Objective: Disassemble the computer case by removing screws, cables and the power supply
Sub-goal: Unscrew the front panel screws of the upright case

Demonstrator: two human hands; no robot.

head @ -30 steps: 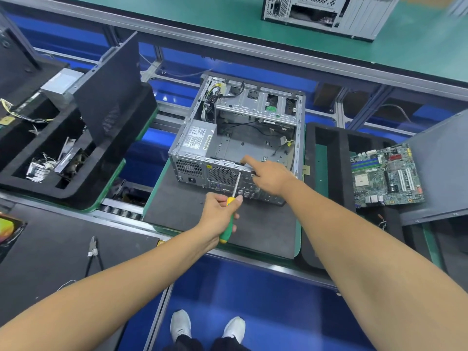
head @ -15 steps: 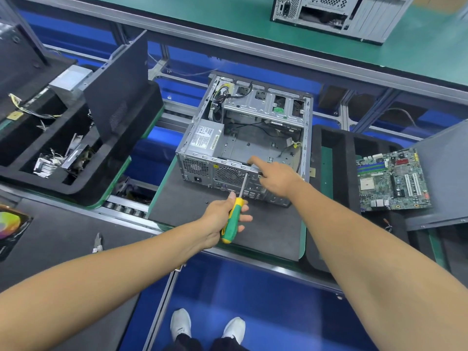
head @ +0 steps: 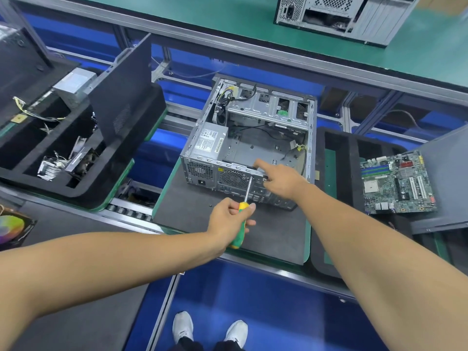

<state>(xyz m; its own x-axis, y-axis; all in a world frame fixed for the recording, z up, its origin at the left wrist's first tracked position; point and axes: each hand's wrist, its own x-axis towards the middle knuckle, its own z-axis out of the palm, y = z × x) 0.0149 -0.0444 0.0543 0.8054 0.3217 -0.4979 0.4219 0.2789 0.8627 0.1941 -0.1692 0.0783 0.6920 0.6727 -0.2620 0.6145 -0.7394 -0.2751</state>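
Little has shifted in the last second: my left hand [head: 231,220] has slid slightly back along the screwdriver [head: 242,214] while the tip stays on the same spot at the rear panel, and my right hand [head: 279,179] remains on the top rear edge of the computer case [head: 253,145].

The case stands open-side up on a dark grey mat [head: 192,211], its rear panel facing me, with the power supply [head: 209,143] still seated in the near-left corner and loose cables [head: 224,102] bunched at the far-left end. My left fingers are clenched round the green-and-yellow handle; the shaft runs up to the panel beside the fan grille. My right hand steadies the case, forefinger stretched along the rim, the other fingers loosely bent and holding nothing.

I judge a rear screw is being worked. The risk is the tip camming out of the screw head, since I hold the driver at a slant rather than square on; that could round the head or skid the blade across the grille. A freed screw could also roll off the mat into the rollers beside it.

A motherboard [head: 397,183] lies on a tray to the right, black foam bins [head: 76,153] with parts sit left, and a second case [head: 339,16] stands on the green bench [head: 202,11] beyond.
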